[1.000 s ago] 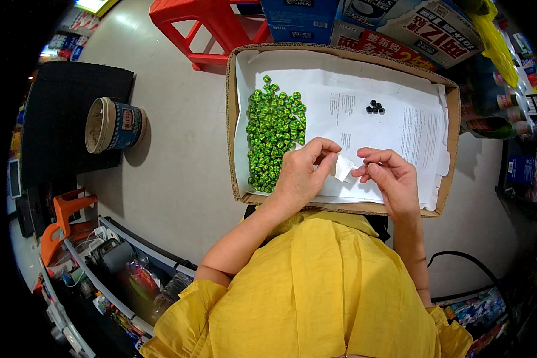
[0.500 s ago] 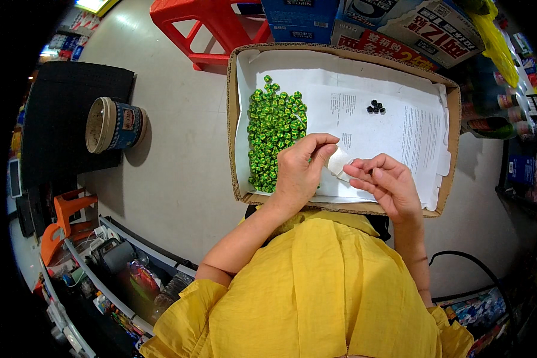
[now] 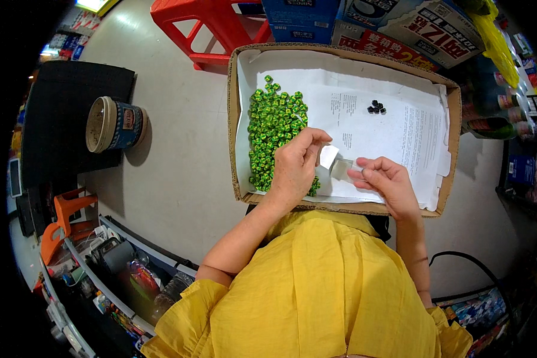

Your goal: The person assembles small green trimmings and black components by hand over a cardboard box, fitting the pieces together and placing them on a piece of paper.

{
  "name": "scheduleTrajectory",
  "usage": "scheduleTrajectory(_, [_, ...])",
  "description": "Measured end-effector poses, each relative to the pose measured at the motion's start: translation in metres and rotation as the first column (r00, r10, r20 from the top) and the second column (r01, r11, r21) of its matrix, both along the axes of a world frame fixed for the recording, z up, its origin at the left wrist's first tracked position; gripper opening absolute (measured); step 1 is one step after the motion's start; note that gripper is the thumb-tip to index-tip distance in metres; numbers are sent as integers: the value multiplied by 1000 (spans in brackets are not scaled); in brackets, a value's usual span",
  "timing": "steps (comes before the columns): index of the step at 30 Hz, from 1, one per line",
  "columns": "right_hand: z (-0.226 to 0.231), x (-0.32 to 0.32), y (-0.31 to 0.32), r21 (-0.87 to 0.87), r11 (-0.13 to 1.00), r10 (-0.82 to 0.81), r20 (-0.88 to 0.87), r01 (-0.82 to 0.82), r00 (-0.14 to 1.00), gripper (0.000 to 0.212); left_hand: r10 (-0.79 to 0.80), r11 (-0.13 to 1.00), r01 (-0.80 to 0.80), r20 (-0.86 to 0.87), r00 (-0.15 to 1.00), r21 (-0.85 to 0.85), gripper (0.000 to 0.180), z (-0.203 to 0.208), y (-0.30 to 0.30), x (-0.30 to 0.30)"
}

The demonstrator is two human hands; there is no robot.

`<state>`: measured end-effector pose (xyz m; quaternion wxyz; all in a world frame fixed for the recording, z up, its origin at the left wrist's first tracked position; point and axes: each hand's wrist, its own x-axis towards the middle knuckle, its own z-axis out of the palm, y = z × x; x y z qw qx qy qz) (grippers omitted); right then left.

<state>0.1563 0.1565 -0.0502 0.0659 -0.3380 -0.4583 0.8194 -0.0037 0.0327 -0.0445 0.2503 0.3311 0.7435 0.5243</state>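
My left hand (image 3: 297, 164) pinches a small white paper-like square (image 3: 328, 156) between thumb and fingers. In my right hand (image 3: 388, 179), thumb and fingertips close on a small see-through square (image 3: 342, 170), like clear film or a little plastic bag. The two squares sit close together, and I cannot tell whether they touch. Under and beside my left hand lies a heap of small green cube-like pieces (image 3: 271, 122) with yellow marks. Beyond my right hand rests a small cluster of black pieces (image 3: 376, 107) on white printed paper (image 3: 400, 134).
A shallow cardboard box (image 3: 453, 137) holds the paper and pieces in front of me. A red stool (image 3: 206, 30) and stacked cartons (image 3: 298, 24) stand behind it. At left, a bucket (image 3: 122, 124) lies near a black board (image 3: 71, 119). Bottles (image 3: 501, 113) stand at right.
My hands have drawn slightly apart. The white square and the see-through one now show as separate pieces; before, they looked like one strip between my hands.
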Motion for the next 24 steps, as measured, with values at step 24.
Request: scheduleTrajectory(24, [38, -17, -32, 867, 470, -35, -170, 166, 985, 21, -59, 993, 7, 456, 888, 114, 21, 30, -13, 7])
